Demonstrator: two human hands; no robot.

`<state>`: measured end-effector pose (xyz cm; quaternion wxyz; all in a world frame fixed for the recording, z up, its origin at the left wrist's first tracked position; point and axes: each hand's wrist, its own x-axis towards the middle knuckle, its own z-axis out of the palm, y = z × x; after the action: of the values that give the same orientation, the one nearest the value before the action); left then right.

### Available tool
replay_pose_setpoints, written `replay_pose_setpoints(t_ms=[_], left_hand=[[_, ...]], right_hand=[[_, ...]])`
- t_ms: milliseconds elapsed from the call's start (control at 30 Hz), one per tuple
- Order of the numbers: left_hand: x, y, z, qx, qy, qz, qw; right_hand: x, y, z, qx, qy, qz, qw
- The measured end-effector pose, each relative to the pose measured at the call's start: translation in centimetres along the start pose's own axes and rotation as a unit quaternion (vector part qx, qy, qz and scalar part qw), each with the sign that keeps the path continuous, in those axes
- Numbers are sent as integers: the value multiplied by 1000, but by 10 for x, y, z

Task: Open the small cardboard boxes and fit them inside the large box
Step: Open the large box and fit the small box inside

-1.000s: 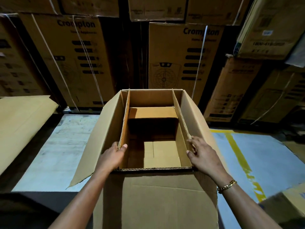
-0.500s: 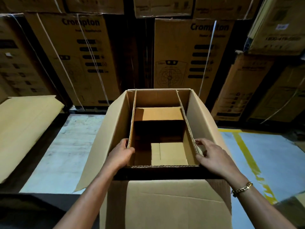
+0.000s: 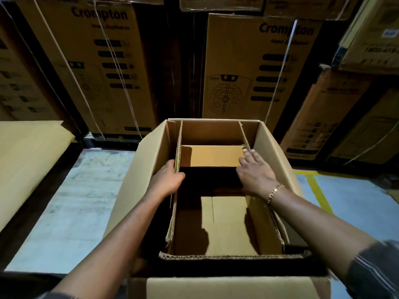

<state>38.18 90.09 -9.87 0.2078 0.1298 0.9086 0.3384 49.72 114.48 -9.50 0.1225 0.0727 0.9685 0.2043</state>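
While printed cartons [image 3: 241,67] tower along the far edge of the floor [image 3: 71,201], the large box [image 3: 138,169] stands open before them, and the small box [image 3: 228,229] sits down inside it, between its side walls. Left hand [image 3: 167,180] grips the small box's left wall, thumb inside. Right hand [image 3: 255,173] lies straight-fingered across the right wall, fingertips touching an inner flap [image 3: 211,156], bracelet [image 3: 274,192] on that wrist.

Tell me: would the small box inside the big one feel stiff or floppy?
Probably light: the small box looks empty. Likely floppy: its top is open, its walls thin corrugated sheet, with the left hand gripping one and the right hand pressing the other. Hardly slippery: matte cardboard.
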Motion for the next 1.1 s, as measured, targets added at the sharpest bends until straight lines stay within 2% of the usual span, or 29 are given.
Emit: replay_pose_setpoints(t_ms=[133, 333, 433, 567, 733, 867, 1100], left_hand=[[37, 13, -5, -3, -6, 2, 1000], [67, 13, 6, 63, 0, 3, 998], [68, 10, 8, 89, 16, 9, 996], [72, 6, 4, 90, 17, 7, 996], [80, -2, 3, 72, 18, -20, 997], [76, -3, 4, 58, 27, -20, 998], [76, -5, 3, 43, 20, -29, 998]], right_hand=[[67, -8, -10, -58, -67, -9, 996], [129, -3, 12, -20, -123, 36, 992], [139, 11, 21, -19, -95, 35, 995], [148, 43, 10, 40, -57, 54, 996], [162, 85, -1, 53, 25, 84, 995], [179, 109, -2, 109, 88, 107, 984], [211, 131, 5, 226, 105, 166, 954]])
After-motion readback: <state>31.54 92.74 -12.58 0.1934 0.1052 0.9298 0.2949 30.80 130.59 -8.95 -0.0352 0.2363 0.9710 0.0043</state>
